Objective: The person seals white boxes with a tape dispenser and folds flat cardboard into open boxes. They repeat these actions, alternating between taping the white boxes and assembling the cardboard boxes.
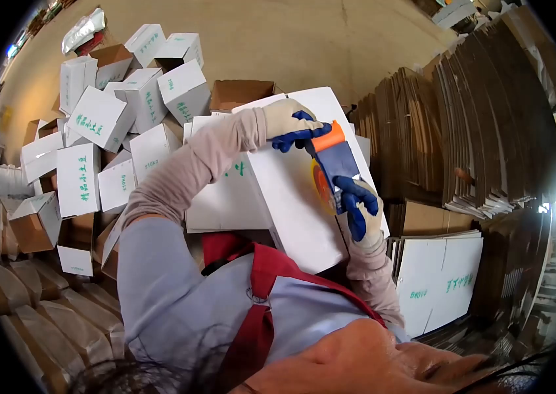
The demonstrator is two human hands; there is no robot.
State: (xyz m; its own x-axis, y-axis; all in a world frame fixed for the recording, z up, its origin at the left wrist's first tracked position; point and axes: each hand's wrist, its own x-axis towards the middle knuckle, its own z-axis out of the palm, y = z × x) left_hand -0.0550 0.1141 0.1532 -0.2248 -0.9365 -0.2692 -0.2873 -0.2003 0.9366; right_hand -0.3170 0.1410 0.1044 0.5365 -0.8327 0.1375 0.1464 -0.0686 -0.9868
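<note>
A tape dispenser with an orange end, a dark body and a yellow-edged roll is held over a white carton in front of me. My left hand, in a cream glove with blue coating, has its fingers curled at the orange end. Closed around the lower end is my right hand, gloved the same way. The carton's upper face is plain white. Whether the tape touches the carton is hidden by the dispenser and my fingers.
White cartons with green print lie heaped at the left, several open. Flat brown cardboard stacks stand on the right, beside white flattened cartons. Taped brown boxes fill the lower left. Concrete floor stretches beyond.
</note>
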